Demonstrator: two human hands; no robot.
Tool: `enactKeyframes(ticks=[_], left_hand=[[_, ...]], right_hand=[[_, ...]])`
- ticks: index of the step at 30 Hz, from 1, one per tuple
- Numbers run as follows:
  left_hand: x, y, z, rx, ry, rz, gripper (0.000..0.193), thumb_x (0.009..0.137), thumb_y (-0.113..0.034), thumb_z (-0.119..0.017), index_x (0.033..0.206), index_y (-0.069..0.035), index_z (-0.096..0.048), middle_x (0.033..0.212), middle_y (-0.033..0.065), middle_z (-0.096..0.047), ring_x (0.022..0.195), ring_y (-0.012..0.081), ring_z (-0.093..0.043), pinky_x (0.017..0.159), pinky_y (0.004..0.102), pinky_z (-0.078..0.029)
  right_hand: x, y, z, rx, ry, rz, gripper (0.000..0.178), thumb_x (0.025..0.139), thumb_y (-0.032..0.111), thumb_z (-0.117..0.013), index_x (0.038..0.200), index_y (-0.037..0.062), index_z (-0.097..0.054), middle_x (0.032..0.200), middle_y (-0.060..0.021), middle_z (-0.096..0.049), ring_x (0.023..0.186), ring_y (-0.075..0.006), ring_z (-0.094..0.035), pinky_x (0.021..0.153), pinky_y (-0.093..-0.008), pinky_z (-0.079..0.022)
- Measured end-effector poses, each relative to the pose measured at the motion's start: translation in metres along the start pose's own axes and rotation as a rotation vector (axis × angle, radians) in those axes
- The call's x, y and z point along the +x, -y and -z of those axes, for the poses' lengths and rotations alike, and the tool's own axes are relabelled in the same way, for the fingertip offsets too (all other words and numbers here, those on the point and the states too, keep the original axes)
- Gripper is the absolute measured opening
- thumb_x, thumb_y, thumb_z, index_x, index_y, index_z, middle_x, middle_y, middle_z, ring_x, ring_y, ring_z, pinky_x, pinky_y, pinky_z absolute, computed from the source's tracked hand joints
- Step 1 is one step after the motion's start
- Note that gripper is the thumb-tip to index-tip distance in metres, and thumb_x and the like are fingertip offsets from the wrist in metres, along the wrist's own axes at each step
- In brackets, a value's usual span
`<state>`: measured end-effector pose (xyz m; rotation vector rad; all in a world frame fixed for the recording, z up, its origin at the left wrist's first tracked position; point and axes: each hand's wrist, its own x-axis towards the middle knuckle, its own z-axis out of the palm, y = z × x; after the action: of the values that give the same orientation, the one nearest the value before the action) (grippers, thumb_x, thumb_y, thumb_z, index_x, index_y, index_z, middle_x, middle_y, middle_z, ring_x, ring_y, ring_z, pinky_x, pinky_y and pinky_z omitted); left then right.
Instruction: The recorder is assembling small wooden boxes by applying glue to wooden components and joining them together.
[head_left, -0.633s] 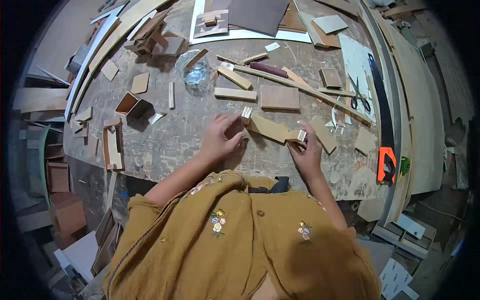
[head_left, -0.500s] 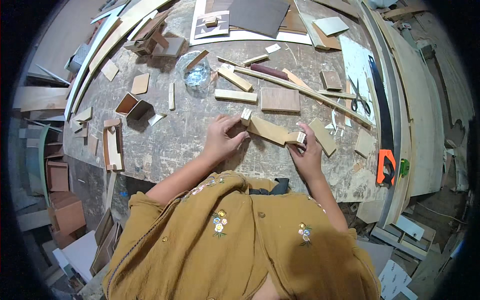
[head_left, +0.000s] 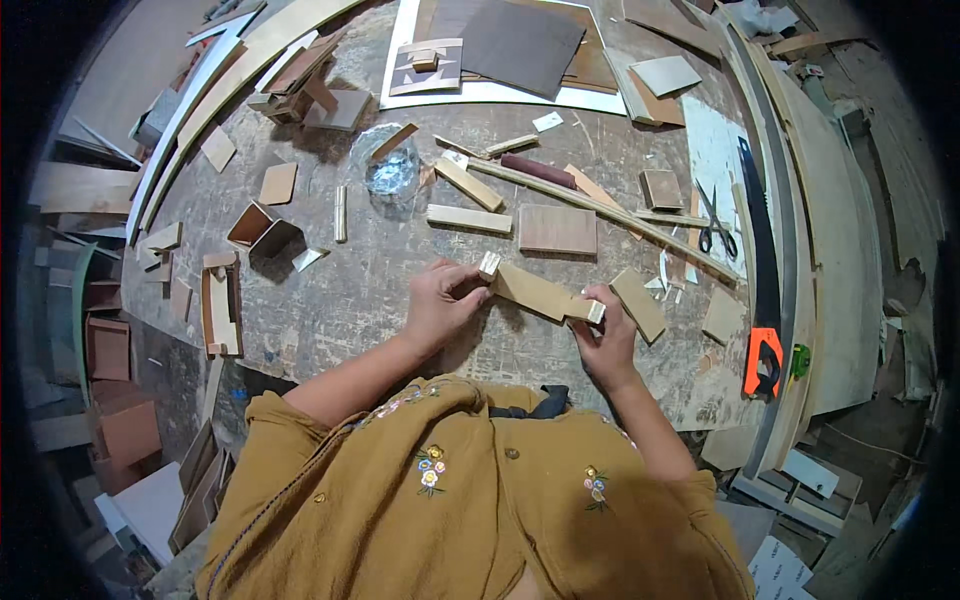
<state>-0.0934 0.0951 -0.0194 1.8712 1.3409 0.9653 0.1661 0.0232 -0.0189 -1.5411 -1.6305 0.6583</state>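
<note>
Both hands are on a small wooden assembly [head_left: 535,293], a flat pale board with a short block upright at each end. My left hand [head_left: 443,306] pinches the left end block [head_left: 489,266] between thumb and fingers. At the other end, my right hand [head_left: 607,342] is closed around the right block [head_left: 586,310], its fingers behind and thumb in front. A loose pale wooden strip [head_left: 638,305] lies just right of my right hand. Beyond the assembly are a brown rectangular block [head_left: 557,231] and a pale wooden bar [head_left: 469,219].
A glass bowl [head_left: 390,172] stands beyond my left hand. An orange-handled saw [head_left: 764,280] and scissors [head_left: 713,225] lie at the right. A long thin stick [head_left: 610,211] slants across the worktable [head_left: 340,300]. At left sit a folded brown piece [head_left: 263,235] and a small wooden frame [head_left: 221,300].
My left thumb and fingers have closed in on the left block. The whole bench sits slightly lower in the picture. My right hand keeps its hold.
</note>
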Motion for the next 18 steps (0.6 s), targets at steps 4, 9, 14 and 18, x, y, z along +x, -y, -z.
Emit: enactKeyframes(ticks=[4,9,14,18], left_hand=[[0.001,-0.004,0.001,-0.008,-0.011,-0.042,0.02,0.07,-0.013,-0.079,0.081,-0.001,-0.069,0.076,0.0138,-0.066,0.071,0.0274,-0.062,0.064,0.0361,-0.048],[0.001,-0.002,0.001,-0.002,-0.002,-0.044,0.021,0.071,-0.015,-0.077,0.085,-0.002,-0.07,0.078,0.0134,-0.067,0.072,0.0273,-0.062,0.066,0.0361,-0.05],[-0.002,-0.007,0.004,-0.051,0.07,0.018,0.043,0.072,-0.013,-0.074,0.114,-0.004,-0.068,0.088,0.0117,-0.071,0.082,0.0276,-0.064,0.08,0.0369,-0.05],[-0.006,-0.008,0.007,-0.07,0.069,0.017,0.057,0.075,-0.01,-0.071,0.13,-0.007,-0.057,0.102,0.0099,-0.072,0.091,0.0283,-0.064,0.086,0.0373,-0.048]], right_hand=[[0.004,0.003,0.002,-0.102,0.012,0.083,0.047,0.077,0.001,-0.072,0.119,0.0092,-0.053,0.097,-0.0155,-0.067,0.087,-0.0359,-0.066,0.072,-0.0406,-0.053],[0.002,0.002,0.003,0.003,0.057,-0.042,0.054,0.076,0.0,-0.073,0.125,0.0092,-0.051,0.106,-0.0159,-0.065,0.096,-0.0327,-0.067,0.078,-0.0381,-0.057],[0.005,0.011,0.005,0.091,0.032,-0.07,0.063,0.076,-0.002,-0.071,0.133,0.0101,-0.046,0.111,-0.0159,-0.063,0.101,-0.0279,-0.066,0.087,-0.0363,-0.057],[0.004,0.005,0.004,0.109,0.039,-0.121,0.068,0.076,-0.003,-0.071,0.136,0.0111,-0.044,0.115,-0.0158,-0.061,0.104,-0.0274,-0.064,0.088,-0.0381,-0.058]])
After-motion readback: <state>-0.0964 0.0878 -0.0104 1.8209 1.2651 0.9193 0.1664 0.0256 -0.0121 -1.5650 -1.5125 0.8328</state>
